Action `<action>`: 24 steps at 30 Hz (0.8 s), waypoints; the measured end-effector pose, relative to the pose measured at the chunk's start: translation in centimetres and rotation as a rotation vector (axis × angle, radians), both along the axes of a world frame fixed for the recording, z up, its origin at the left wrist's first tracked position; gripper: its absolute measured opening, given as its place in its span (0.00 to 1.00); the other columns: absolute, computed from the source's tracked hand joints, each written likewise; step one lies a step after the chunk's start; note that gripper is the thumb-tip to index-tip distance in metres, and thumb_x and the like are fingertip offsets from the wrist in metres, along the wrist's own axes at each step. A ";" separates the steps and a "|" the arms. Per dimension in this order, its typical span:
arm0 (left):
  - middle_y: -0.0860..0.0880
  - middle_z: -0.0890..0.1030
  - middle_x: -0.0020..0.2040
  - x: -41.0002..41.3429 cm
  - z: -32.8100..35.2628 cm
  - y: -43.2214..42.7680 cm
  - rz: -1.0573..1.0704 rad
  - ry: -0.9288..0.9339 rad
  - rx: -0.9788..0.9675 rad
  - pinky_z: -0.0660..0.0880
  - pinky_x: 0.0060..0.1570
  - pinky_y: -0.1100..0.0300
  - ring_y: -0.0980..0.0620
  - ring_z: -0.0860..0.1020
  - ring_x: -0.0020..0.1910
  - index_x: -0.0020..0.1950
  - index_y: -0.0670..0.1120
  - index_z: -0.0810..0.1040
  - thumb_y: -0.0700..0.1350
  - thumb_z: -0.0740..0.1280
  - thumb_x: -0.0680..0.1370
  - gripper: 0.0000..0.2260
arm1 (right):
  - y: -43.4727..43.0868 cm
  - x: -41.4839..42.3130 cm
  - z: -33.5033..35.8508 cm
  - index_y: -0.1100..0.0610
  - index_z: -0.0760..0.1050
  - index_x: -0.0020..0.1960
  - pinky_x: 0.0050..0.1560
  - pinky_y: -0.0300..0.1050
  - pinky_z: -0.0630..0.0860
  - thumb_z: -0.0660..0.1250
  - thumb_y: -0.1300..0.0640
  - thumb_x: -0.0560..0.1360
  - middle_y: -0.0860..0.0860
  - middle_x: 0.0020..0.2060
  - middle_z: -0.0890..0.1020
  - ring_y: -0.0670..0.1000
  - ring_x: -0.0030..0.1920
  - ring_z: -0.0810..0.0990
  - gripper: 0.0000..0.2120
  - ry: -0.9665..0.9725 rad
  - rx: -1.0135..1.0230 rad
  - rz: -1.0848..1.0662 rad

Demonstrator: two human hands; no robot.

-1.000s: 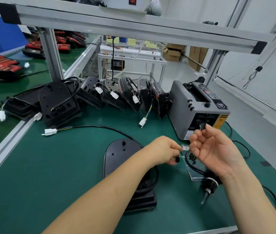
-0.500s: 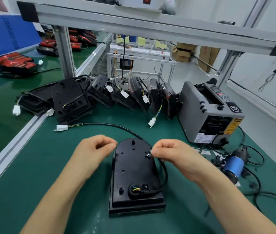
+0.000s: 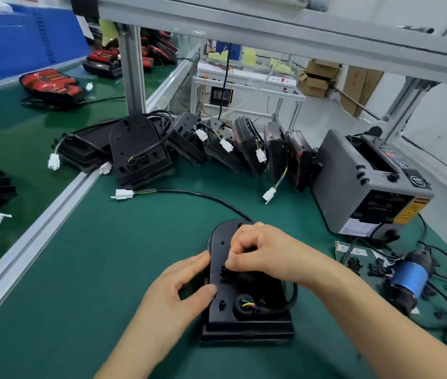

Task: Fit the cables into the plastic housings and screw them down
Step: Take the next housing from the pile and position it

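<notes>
**Housing on the green mat: both hands closing in to seat a small part**

Housing (image 3: 244, 305), a black plastic shell with a rounded far end and a squared near base, is lying flat on the green mat (image 3: 107, 269), near and left of the grey tape dispenser (image 3: 367, 184). Half a second earlier the left hand (image 3: 178, 288) was hovering clear of the shell's left side and the right hand (image 3: 266, 255) was pinching at its right edge; now the left thumb and fingers are bracing the left edge, spread apart, while the right fingertips are pressing together over a small black clip (image 3: 223, 270) at the shell's middle. This suggests the cable-retaining step is under way, with screwing not yet begun. Cable (image 3: 285, 306) is emerging from a round grommet near the base, showing coloured wires, looping round the right edge and running away toward a white connector (image 3: 124, 194) left of the dispenser. Blue-bodied screwdriver (image 3: 408, 280) is lying untouched, near and below the dispenser.
</notes>
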State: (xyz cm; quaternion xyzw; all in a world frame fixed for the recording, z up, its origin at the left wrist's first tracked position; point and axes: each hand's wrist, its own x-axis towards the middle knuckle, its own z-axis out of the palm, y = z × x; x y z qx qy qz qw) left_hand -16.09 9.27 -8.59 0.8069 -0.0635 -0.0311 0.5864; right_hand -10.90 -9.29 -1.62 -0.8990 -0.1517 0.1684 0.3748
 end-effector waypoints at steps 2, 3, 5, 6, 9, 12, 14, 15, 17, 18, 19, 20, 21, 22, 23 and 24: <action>0.66 0.75 0.62 0.0 -0.1 0.1 -0.005 0.000 -0.004 0.62 0.61 0.78 0.73 0.68 0.63 0.63 0.60 0.76 0.40 0.71 0.73 0.22 | 0.1 0.1 -0.1 0.51 0.78 0.33 0.50 0.38 0.69 0.73 0.56 0.70 0.51 0.46 0.79 0.47 0.48 0.74 0.08 0.008 -0.015 0.000; 0.66 0.75 0.62 0.0 -0.2 0.1 -0.010 0.002 -0.008 0.62 0.61 0.78 0.73 0.68 0.63 0.63 0.59 0.76 0.40 0.71 0.73 0.22 | 0.1 0.2 -0.1 0.50 0.78 0.33 0.50 0.38 0.69 0.73 0.56 0.70 0.51 0.46 0.79 0.46 0.48 0.74 0.09 0.012 -0.020 -0.002; 0.66 0.75 0.62 0.1 -0.2 0.1 -0.014 0.008 -0.016 0.61 0.62 0.76 0.72 0.68 0.63 0.63 0.59 0.76 0.40 0.71 0.73 0.22 | 0.2 0.3 -0.2 0.49 0.77 0.32 0.49 0.37 0.69 0.73 0.55 0.70 0.50 0.46 0.79 0.46 0.48 0.74 0.10 0.011 -0.035 -0.007; 0.66 0.75 0.62 0.1 -0.2 0.1 -0.014 0.009 -0.020 0.61 0.62 0.76 0.72 0.68 0.63 0.63 0.59 0.76 0.40 0.72 0.73 0.22 | 0.3 0.4 -0.2 0.48 0.77 0.31 0.49 0.37 0.70 0.73 0.55 0.70 0.49 0.45 0.79 0.45 0.48 0.74 0.10 0.006 -0.047 -0.008; 0.67 0.75 0.61 0.2 -0.1 0.1 -0.014 0.001 -0.019 0.62 0.60 0.79 0.72 0.68 0.63 0.62 0.60 0.76 0.40 0.72 0.73 0.22 | 0.4 0.4 -0.3 0.48 0.76 0.31 0.49 0.37 0.70 0.72 0.55 0.70 0.48 0.44 0.79 0.44 0.47 0.74 0.11 -0.012 -0.081 -0.005; 0.68 0.75 0.61 0.1 0.0 0.1 -0.015 -0.006 -0.020 0.61 0.60 0.79 0.73 0.68 0.63 0.61 0.62 0.76 0.40 0.71 0.73 0.21 | 0.6 0.5 -0.5 0.49 0.77 0.32 0.48 0.37 0.70 0.72 0.55 0.70 0.46 0.42 0.77 0.43 0.46 0.73 0.10 -0.024 -0.095 -0.013; 0.69 0.75 0.61 0.0 0.2 0.1 -0.018 -0.002 -0.033 0.62 0.62 0.76 0.73 0.68 0.63 0.59 0.64 0.76 0.40 0.71 0.73 0.21 | 0.6 0.5 -0.6 0.49 0.77 0.32 0.48 0.37 0.70 0.72 0.55 0.70 0.43 0.39 0.75 0.41 0.46 0.72 0.10 -0.026 -0.107 -0.023; 0.69 0.75 0.60 0.0 0.2 0.1 -0.020 0.000 -0.035 0.62 0.63 0.75 0.73 0.68 0.63 0.59 0.64 0.76 0.40 0.71 0.73 0.21 | 0.6 0.6 -0.7 0.48 0.77 0.31 0.48 0.37 0.71 0.72 0.54 0.70 0.42 0.38 0.75 0.41 0.46 0.72 0.10 -0.030 -0.116 -0.025; 0.69 0.75 0.61 0.0 0.2 0.1 -0.023 0.001 -0.031 0.62 0.62 0.76 0.73 0.68 0.63 0.59 0.63 0.76 0.40 0.71 0.73 0.21 | 0.5 0.6 -0.8 0.48 0.76 0.31 0.49 0.38 0.71 0.72 0.53 0.70 0.42 0.38 0.74 0.40 0.47 0.71 0.10 -0.042 -0.136 -0.025; 0.68 0.75 0.61 0.0 0.2 0.1 -0.021 0.002 -0.032 0.62 0.61 0.78 0.73 0.68 0.62 0.60 0.62 0.76 0.40 0.71 0.73 0.21 | 0.6 0.6 -0.9 0.48 0.76 0.31 0.50 0.39 0.72 0.72 0.53 0.70 0.42 0.38 0.75 0.40 0.48 0.71 0.10 -0.049 -0.146 -0.026; 0.68 0.75 0.61 -0.1 0.2 0.0 -0.014 -0.002 -0.032 0.62 0.60 0.79 0.73 0.69 0.62 0.61 0.61 0.77 0.40 0.71 0.73 0.21 | 0.6 0.6 -1.0 0.48 0.76 0.31 0.50 0.40 0.72 0.72 0.53 0.70 0.42 0.38 0.75 0.40 0.49 0.70 0.09 -0.056 -0.155 -0.027; 0.67 0.76 0.61 -0.1 0.1 0.0 -0.001 -0.015 -0.025 0.62 0.59 0.80 0.73 0.69 0.62 0.60 0.61 0.77 0.41 0.71 0.73 0.21 | 0.6 0.7 -1.1 0.48 0.76 0.31 0.50 0.40 0.72 0.72 0.53 0.70 0.42 0.38 0.75 0.40 0.50 0.70 0.09 -0.063 -0.163 -0.027; 0.67 0.76 0.60 -0.2 0.1 -0.1 0.016 -0.036 -0.008 0.62 0.58 0.81 0.74 0.69 0.61 0.59 0.62 0.77 0.41 0.72 0.73 0.20 | 0.6 0.7 -1.1 0.48 0.77 0.32 0.50 0.39 0.71 0.71 0.53 0.70 0.42 0.39 0.75 0.40 0.50 0.69 0.09 -0.072 -0.174 -0.026; 0.69 0.76 0.58 -0.4 0.1 -0.1 0.034 -0.062 0.020 0.62 0.57 0.81 0.75 0.69 0.60 0.57 0.64 0.77 0.42 0.72 0.73 0.19 | 0.5 0.7 -1.2 0.49 0.77 0.32 0.50 0.39 0.71 0.71 0.53 0.70 0.42 0.39 0.75 0.40 0.51 0.69 0.08 -0.081 -0.185 -0.023; 0.71 0.76 0.57 -0.6 0.1 -0.2 0.049 -0.093 0.062 0.62 0.57 0.81 0.75 0.69 0.60 0.54 0.66 0.78 0.43 0.72 0.73 0.18 | 0.5 0.7 -1.2 0.49 0.77 0.33 0.50 0.38 0.70 0.71 0.53 0.70 0.42 0.39 0.75 0.39 0.51 0.68 0.08 -0.087 -0.193 -0.020; 0.73 0.75 0.55 -0.8 0.2 -0.3 0.060 -0.131 0.115 0.61 0.58 0.81 0.76 0.68 0.60 0.52 0.66 0.78 0.44 0.72 0.73 0.17 | 0.5 0.8 -1.2 0.50 0.77 0.33 0.49 0.37 0.70 0.71 0.53 0.70 0.43 0.39 0.75 0.38 0.51 0.68 0.07 -0.092 -0.197 -0.018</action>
